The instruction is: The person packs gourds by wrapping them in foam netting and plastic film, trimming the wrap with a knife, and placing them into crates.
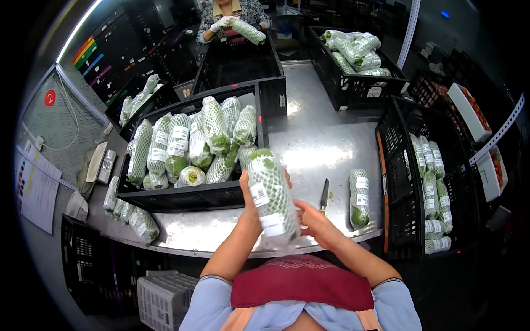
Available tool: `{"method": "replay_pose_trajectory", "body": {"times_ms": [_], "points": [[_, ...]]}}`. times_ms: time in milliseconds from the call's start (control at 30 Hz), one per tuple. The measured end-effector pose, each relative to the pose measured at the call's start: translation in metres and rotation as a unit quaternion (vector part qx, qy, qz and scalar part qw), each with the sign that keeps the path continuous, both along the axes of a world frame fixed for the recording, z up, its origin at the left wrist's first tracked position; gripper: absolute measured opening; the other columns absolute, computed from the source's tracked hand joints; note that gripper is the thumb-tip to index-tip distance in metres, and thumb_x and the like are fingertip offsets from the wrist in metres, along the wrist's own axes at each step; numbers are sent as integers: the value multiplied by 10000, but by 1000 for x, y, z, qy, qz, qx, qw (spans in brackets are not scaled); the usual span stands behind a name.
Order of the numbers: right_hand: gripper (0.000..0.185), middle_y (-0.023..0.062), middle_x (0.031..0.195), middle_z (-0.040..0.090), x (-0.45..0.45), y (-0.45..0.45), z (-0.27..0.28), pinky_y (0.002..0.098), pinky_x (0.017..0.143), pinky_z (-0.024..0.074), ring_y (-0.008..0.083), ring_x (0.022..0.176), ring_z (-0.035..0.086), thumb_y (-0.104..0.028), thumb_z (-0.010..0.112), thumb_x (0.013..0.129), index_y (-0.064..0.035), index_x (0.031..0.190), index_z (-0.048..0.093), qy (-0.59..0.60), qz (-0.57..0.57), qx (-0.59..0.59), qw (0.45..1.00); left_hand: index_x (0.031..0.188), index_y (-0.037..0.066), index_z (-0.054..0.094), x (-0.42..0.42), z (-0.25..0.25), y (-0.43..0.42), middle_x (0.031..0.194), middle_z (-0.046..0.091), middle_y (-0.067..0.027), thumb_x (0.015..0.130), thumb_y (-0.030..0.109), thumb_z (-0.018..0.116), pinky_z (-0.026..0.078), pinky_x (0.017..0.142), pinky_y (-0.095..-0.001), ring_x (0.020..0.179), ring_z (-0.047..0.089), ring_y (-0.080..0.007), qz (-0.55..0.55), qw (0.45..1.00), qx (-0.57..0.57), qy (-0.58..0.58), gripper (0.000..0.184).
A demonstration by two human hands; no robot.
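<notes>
A green vegetable in white foam netting and plastic wrap (pixel 270 193), with two labels, is held up in front of my chest. My left hand (pixel 249 201) is wrapped round its left side. My right hand (pixel 313 219) touches its lower right side with bent fingers. Just left of it, a black crate (pixel 190 199) holds several similar wrapped vegetables. A knife (pixel 324 197) lies on the metal table (pixel 309 140) to the right of my hands. Farther right lies another wrapped vegetable (pixel 359 199).
A co-worker (pixel 243 14) across the table holds a wrapped vegetable over a black crate (pixel 237 66). More filled crates stand at the back right (pixel 359 91) and right (pixel 406 243). Wrapped pieces (pixel 144 226) lie at the left edge, near a scale (pixel 106 166).
</notes>
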State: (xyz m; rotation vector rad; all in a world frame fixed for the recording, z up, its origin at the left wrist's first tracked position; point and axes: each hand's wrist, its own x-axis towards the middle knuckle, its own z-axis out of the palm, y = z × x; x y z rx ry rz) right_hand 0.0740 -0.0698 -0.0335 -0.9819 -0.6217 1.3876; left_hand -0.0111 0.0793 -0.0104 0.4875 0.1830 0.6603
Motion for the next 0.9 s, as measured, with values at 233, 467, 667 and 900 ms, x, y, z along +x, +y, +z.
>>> {"method": "replay_pose_trajectory", "body": {"times_ms": [233, 467, 667, 900], "points": [[585, 140, 945, 588, 0, -16, 16, 294, 498, 511, 216, 752, 621, -396, 573, 811, 26, 1179, 405, 82, 19, 30, 996, 1107, 32, 492, 12, 5, -12, 928, 588, -129, 790, 650, 396, 523, 723, -364, 819, 607, -233, -17, 998, 52, 42, 701], [570, 172, 986, 588, 26, -17, 12, 290, 412, 470, 246, 702, 615, -518, 404, 869, -62, 1211, 427, 319, 66, 49, 944, 1148, 43, 459, 36, -4, -20, 998, 579, -120, 805, 568, 517, 510, 784, -395, 904, 587, -226, -8, 999, 3, 36, 630], [570, 140, 971, 548, 33, -17, 17, 298, 462, 488, 207, 716, 589, -344, 547, 851, -11, 1256, 324, -3, -71, 51, 996, 1044, 7, 473, 53, 6, -16, 905, 583, -91, 869, 343, 558, 514, 708, -320, 793, 597, -174, 88, 992, 40, 81, 388], [521, 187, 951, 565, 44, -2, 18, 260, 437, 462, 180, 663, 567, -355, 511, 834, -10, 1205, 392, 227, 28, 114, 967, 1096, 47, 513, 53, 16, -6, 1033, 590, -113, 851, 427, 532, 494, 844, -370, 947, 587, -221, -63, 998, 19, -17, 452]]}}
